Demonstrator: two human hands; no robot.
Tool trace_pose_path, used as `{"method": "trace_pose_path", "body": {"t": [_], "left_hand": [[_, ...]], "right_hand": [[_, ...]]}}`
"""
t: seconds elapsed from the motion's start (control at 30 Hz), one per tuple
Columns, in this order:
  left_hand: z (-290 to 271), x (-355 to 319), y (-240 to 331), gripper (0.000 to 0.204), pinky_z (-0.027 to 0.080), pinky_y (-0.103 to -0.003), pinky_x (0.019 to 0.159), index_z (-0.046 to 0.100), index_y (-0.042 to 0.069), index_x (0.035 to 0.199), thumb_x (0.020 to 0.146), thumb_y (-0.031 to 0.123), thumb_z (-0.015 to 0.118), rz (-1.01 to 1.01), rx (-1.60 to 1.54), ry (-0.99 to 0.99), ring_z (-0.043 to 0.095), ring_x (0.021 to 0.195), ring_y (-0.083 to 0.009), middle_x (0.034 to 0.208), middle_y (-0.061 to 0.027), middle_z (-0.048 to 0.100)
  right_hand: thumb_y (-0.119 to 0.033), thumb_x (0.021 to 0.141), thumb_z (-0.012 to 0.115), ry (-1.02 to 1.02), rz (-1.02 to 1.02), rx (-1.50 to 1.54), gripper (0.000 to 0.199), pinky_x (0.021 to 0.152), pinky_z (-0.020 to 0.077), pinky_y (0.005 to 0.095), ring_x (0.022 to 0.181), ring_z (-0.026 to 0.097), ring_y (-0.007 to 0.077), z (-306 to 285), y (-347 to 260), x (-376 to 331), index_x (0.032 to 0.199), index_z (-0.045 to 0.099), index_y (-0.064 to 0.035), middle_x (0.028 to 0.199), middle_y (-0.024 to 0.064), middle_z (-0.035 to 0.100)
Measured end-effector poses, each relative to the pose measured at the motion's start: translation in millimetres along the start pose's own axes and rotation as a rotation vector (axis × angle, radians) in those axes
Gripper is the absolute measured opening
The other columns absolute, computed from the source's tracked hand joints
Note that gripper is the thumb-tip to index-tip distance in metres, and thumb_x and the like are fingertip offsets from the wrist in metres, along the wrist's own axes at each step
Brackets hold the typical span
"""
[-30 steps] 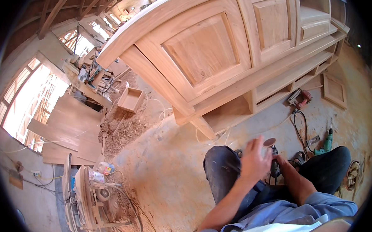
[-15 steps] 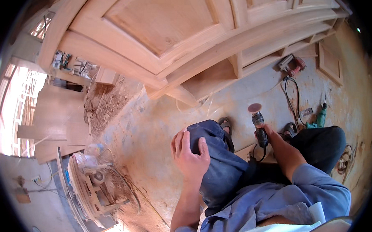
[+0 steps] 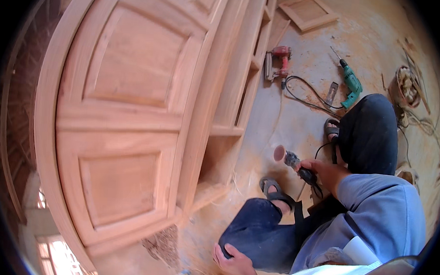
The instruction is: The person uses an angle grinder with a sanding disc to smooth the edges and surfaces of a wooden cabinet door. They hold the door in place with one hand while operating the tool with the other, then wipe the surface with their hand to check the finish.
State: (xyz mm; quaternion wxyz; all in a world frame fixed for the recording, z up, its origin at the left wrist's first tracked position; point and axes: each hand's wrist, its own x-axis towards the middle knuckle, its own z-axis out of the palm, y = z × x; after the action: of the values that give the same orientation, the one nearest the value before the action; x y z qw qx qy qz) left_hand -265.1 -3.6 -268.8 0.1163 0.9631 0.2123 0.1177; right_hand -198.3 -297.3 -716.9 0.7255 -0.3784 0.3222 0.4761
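Observation:
My right hand (image 3: 313, 167) is wrapped round the dark body of an angle grinder (image 3: 295, 161). Its round, reddish-brown sanding disc (image 3: 279, 153) faces up, off to the left of the hand and apart from the cabinet. A black cord runs from the tool's rear end. On my bent left knee rests my left hand (image 3: 236, 264), thumb apart from the fingers, holding nothing. A large bare-wood cabinet (image 3: 120, 123) with raised door panels fills the left side. Open compartments (image 3: 219, 152) line its right edge.
A red nail gun (image 3: 281, 62) with a dark hose lies beyond my feet. Beside it are a green drill (image 3: 351, 83) and a small flat metal piece (image 3: 332, 93). A loose panel door (image 3: 309, 13) lies farther off, and a basket (image 3: 407, 86) stands at right. Wood shavings (image 3: 161, 245) lie below the cabinet.
My view has turned, so the cabinet now fills the left and the drill shows more fully. The grinder stays in my right hand; my left hand remains on my knee.

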Motion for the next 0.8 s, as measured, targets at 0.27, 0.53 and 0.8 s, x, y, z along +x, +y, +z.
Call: {"method": "trace_pose_path", "body": {"t": [0.27, 0.53, 0.8], "left_hand": [[7, 14, 12, 0.05, 0.041, -0.051, 0.11, 0.062, -0.005, 0.129, 0.1, 0.034, 0.055, 0.033, 0.155, -0.002, 0.056, 0.124, -0.045, 0.13, -0.0288, 0.063], [26, 18, 31, 0.042, 0.044, -0.049, 0.106, 0.067, -0.009, 0.117, 0.091, 0.024, 0.063, 0.111, 0.056, 0.15, 0.058, 0.12, -0.0431, 0.122, -0.0274, 0.066], [34, 79, 103, 0.049, 0.04, -0.048, 0.113, 0.065, -0.006, 0.127, 0.085, 0.018, 0.073, 0.418, -0.026, 0.086, 0.053, 0.131, -0.0411, 0.139, -0.0251, 0.058]], "right_hand": [[-0.038, 0.069, 0.083, 0.339, -0.068, -0.502, 0.052, 0.081, 0.0575, 0.0432, 0.089, 0.072, 0.0296, -26, 40, 5, 0.107, 0.072, -0.0044, 0.097, 0.0146, 0.074], [-0.031, 0.063, 0.083, 0.649, -0.064, -0.759, 0.048, 0.084, 0.0586, 0.0443, 0.099, 0.072, 0.0363, 18, 28, -66, 0.102, 0.076, -0.0039, 0.104, 0.02, 0.075], [-0.017, 0.072, 0.073, 0.76, -0.26, -0.739, 0.038, 0.085, 0.0577, 0.0478, 0.099, 0.071, 0.041, 20, -10, -75, 0.107, 0.069, -0.0024, 0.102, 0.0231, 0.073]]}}
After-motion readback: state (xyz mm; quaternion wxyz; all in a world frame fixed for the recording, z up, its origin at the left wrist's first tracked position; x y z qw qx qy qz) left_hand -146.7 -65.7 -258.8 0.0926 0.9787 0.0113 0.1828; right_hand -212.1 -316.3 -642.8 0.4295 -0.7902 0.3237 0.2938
